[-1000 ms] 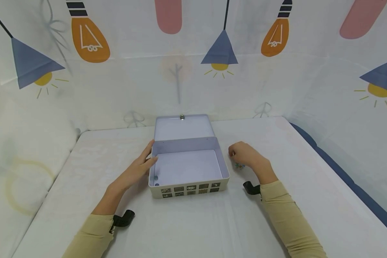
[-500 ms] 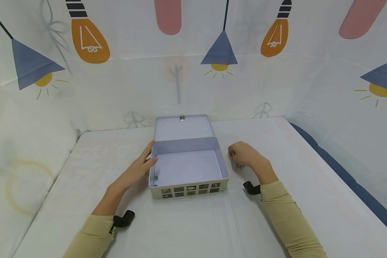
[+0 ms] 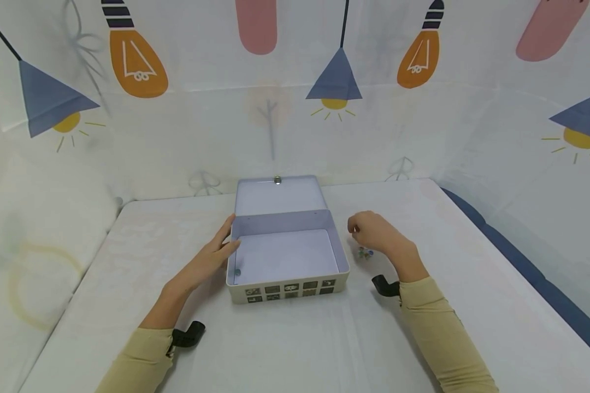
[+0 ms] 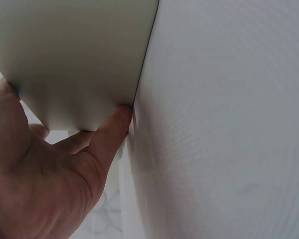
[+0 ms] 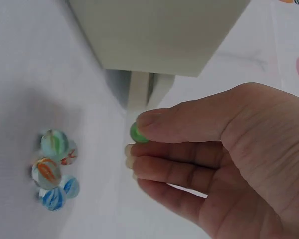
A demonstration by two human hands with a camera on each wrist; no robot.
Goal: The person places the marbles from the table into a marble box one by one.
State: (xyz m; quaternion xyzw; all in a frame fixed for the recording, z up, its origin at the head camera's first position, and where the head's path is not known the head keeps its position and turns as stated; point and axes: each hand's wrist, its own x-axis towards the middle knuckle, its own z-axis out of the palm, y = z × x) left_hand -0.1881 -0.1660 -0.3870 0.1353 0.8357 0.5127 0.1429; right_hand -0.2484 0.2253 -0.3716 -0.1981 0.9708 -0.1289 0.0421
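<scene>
A white tin box stands with its hinged lid laid back. My left hand grips the box's left side, thumb over the rim and fingers along the outer wall; the left wrist view shows fingertips at its lower edge. Beyond the box's right side, my right hand pinches a green marble between thumb and fingers. Several glass marbles with orange, green and blue swirls lie clustered on the table below that hand. One small marble sits in the box's front left corner.
The white-covered table meets a printed cloth wall behind the lid. A black wrist device is on the left forearm, and another wrist device on the right. A blue strip runs along the table's right side.
My right hand has risen slightly off the marble cluster, which now shows more fully. A second marble in the box's front left corner has passed out of sight. My left hand stays put.
</scene>
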